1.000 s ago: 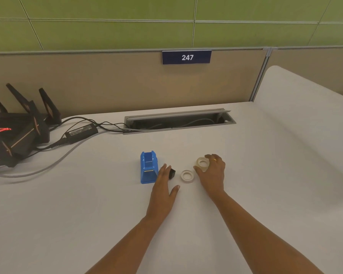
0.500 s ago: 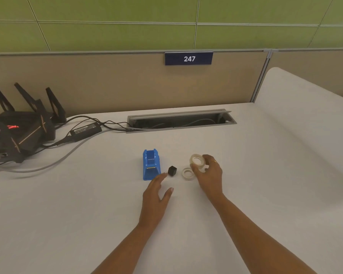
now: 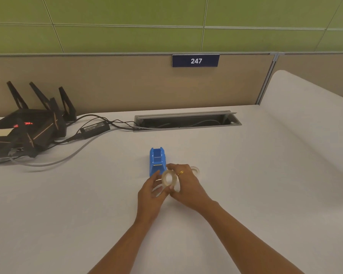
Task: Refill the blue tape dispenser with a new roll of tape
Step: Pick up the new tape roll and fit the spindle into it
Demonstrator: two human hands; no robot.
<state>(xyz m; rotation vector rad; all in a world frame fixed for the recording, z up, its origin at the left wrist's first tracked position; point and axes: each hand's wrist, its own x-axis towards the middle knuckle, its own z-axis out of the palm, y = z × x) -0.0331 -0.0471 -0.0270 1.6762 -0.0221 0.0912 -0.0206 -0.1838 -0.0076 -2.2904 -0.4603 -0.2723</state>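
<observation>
Two hands: both are raised over the white table [image 3: 87, 214], meeting just nearer than the blue tape dispenser [image 3: 156, 161] and slightly to its right.
Dispenser axis: its long axis runs away from the person toward the beige partition [image 3: 107, 82]; the tall open cradle is at the far end and the low sloped end faces the person.
Tape roll: the clear tape roll [image 3: 169, 178] is held off the table beside the dispenser's near right corner, tilted on edge with its hole facing up toward the person.
Right hand: the right hand [image 3: 188, 186] pinches the roll, fingers curled behind it; a gold ring [image 3: 180, 172] sits on one finger, and the forearm enters from the lower right.
Left hand: the left hand [image 3: 150, 194] is loosely spread with fairly straight fingers at the roll's left side; whether it touches the roll cannot be told.
Second ring: a pale tape ring [image 3: 196, 170] lies right of the dispenser, half hidden behind the right hand.
Farther off: a black router [image 3: 26, 129] and power adapter [image 3: 95, 127] sit well left of and beyond the dispenser; a cable slot [image 3: 186, 120] lies beyond it.
</observation>
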